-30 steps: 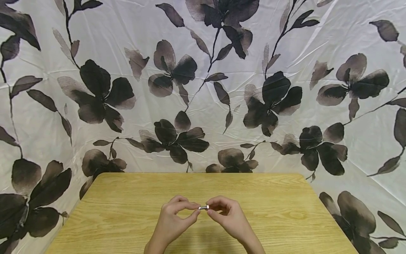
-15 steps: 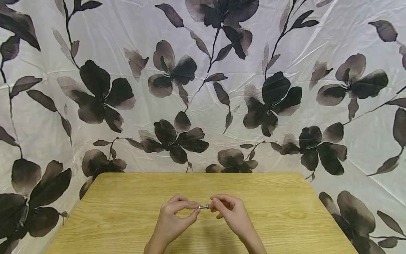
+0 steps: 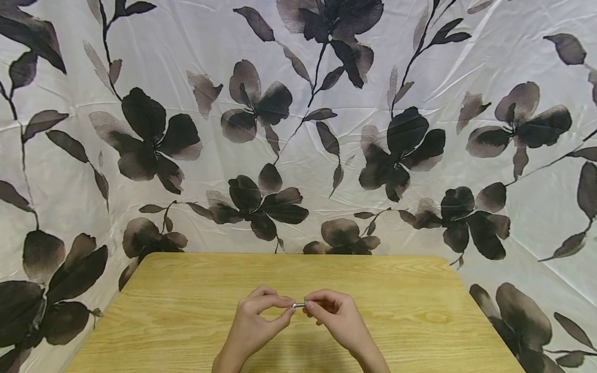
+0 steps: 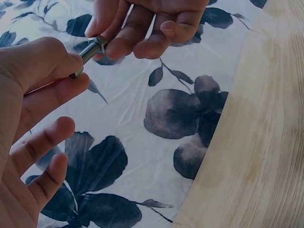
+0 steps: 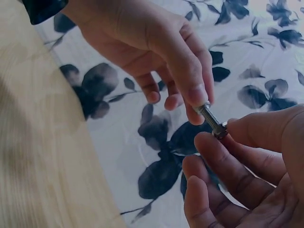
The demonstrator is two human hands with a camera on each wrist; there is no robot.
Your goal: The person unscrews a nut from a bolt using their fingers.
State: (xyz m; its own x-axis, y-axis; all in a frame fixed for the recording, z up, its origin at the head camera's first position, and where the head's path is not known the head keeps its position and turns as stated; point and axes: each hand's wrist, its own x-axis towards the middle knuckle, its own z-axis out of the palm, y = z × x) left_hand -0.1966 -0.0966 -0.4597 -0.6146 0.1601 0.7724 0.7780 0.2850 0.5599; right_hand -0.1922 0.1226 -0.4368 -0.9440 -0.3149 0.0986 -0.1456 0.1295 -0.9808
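A small metal bolt (image 4: 88, 52) is held between my hands, above a yellowish wood-grained bench (image 3: 172, 321). My left hand (image 3: 258, 317) pinches one end of it between thumb and forefinger; the other fingers are loosely bent, apart from the metal. My right hand (image 3: 339, 319) pinches the nut (image 5: 220, 131) near the opposite end, with the thumb at one side and fingertips close against it. A stretch of bare thread shows between the two grips. In the head view the bolt lies nearly level, pointing from hand to hand. Behind the bench hangs a creased white cloth (image 3: 298, 142), printed with large black and grey-brown flowers and leaves.
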